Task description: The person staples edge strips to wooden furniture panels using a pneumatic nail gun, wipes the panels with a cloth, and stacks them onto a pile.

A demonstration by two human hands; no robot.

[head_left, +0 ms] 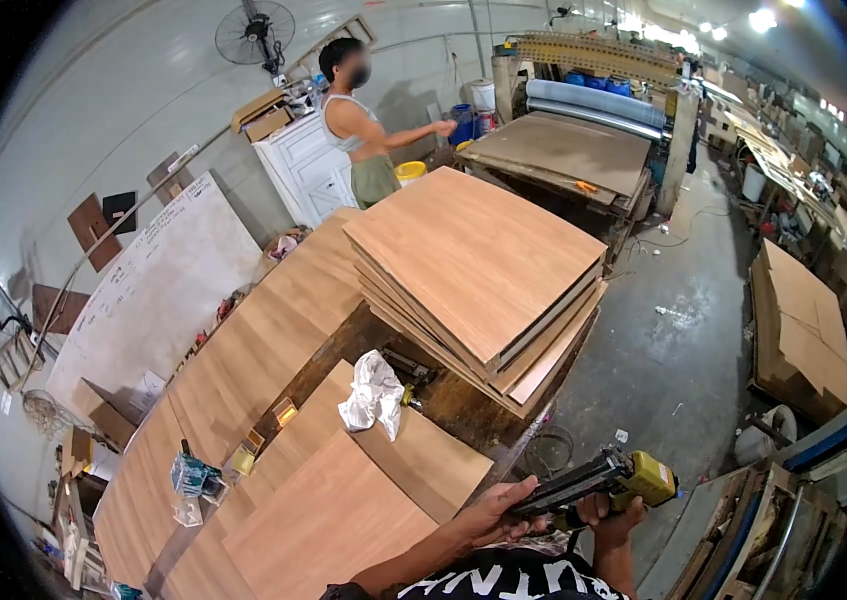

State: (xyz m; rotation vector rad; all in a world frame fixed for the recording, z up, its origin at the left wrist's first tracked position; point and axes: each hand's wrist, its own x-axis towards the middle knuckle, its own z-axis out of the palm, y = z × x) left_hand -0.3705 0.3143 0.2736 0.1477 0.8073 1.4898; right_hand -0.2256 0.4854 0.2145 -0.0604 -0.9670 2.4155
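A pneumatic nail gun (pixel 594 480) with a yellow body and a long black magazine is held in front of my body, at the lower right. My left hand (pixel 496 512) is closed around the magazine end. My right hand (pixel 612 520) grips it just below the yellow body, its fingers partly hidden. To the left of my hands lies a wood-veneered panel (pixel 329 520) on the worktable. A crumpled white plastic bag (pixel 375 392) sits beyond that panel, with a small yellow-and-black item (pixel 409 396) beside it.
A stack of wooden panels (pixel 479 260) stands ahead. A teal-and-clear wrapped bundle (pixel 196 475) and small boxes (pixel 244 458) lie on the table's left. Another person (pixel 349 125) stands by a white cabinet (pixel 304 170). Flattened cardboard (pixel 809 315) leans at the right; a roller machine (pixel 599 108) is beyond.
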